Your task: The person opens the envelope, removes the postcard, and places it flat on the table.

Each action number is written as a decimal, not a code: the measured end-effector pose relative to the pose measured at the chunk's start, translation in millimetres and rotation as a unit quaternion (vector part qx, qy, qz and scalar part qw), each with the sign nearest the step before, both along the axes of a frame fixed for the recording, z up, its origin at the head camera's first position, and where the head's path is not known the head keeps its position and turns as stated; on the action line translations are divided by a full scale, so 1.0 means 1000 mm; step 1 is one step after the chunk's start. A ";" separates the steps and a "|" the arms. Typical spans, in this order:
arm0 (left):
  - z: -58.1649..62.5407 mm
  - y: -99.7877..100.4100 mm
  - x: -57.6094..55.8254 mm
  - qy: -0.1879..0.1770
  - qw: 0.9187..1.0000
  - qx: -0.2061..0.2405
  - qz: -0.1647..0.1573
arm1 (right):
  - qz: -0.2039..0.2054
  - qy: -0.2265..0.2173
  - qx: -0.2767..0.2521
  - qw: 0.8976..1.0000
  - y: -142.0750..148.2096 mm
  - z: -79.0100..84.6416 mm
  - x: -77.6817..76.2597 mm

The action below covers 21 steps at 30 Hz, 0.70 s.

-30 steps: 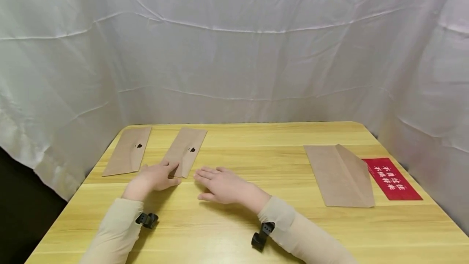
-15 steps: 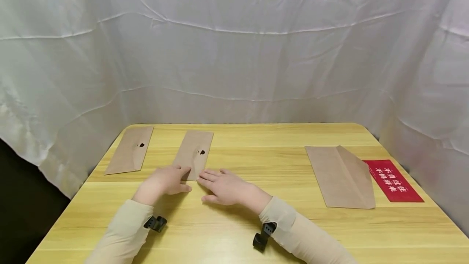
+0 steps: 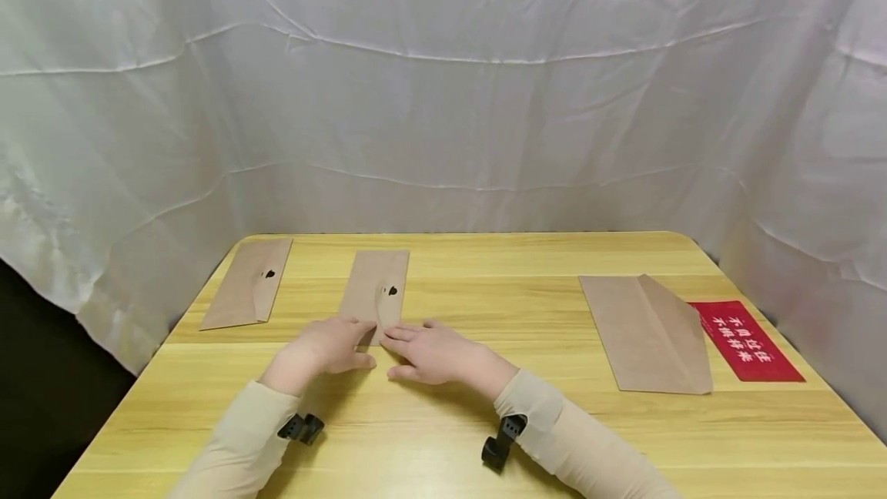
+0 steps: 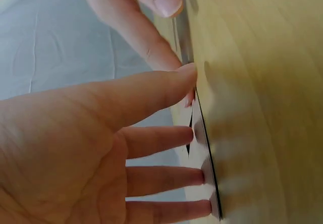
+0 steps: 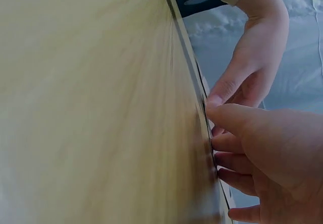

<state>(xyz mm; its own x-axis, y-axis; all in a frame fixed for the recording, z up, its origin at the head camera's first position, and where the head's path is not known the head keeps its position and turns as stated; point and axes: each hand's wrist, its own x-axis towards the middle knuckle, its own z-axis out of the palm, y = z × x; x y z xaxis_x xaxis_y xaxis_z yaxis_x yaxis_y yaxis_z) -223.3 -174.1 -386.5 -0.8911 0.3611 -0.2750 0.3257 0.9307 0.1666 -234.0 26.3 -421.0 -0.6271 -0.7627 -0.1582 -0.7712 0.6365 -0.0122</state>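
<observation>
A brown paper envelope (image 3: pixel 367 279) lies flat at the left of the middle of the table, its flap folded over and marked with a small black print. My left hand (image 3: pixel 326 349) has its straight fingertips on the envelope's near-left part. At the near-right corner, the outstretched fingers of my right hand (image 3: pixel 440 353) touch the flap edge. In the left wrist view, several fingers of my left hand (image 4: pixel 91 148) press down on the thin paper, thumb at its edge. The right wrist view has both hands side by side; my right hand (image 5: pixel 282 158) keeps its fingers extended.
Another folded brown envelope (image 3: pixel 242 283) lies at the far left of the wooden table (image 3: pixel 485 291). On the right is a brown envelope with its flap spread out (image 3: pixel 644 337), overlapping a red card with white characters (image 3: pixel 744 341). Pale curtains (image 3: pixel 443 98) surround the table.
The middle envelope has slid right and slightly nearer, turning straighter, as my left hand moved right with it. My right hand's fingers, earlier beside the envelope, now touch its near-right corner.
</observation>
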 end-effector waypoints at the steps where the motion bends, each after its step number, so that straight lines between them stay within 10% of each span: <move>1: -0.001 -0.001 -0.001 0.003 1.000 0.004 -0.003 | 0.001 -0.001 -0.001 1.000 0.000 0.000 0.000; 21: -0.013 -0.021 -0.015 0.012 1.000 -0.018 0.021 | -0.009 -0.036 0.002 0.999 0.009 0.007 0.008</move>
<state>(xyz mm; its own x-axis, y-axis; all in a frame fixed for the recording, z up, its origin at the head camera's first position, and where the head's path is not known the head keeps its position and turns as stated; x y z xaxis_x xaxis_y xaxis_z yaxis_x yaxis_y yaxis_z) -238.8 -195.4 -399.6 -0.9119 0.3134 -0.2651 0.2898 0.9489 0.1250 -225.7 35.2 -414.4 -0.6281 -0.7503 -0.2065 -0.7562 0.6511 -0.0657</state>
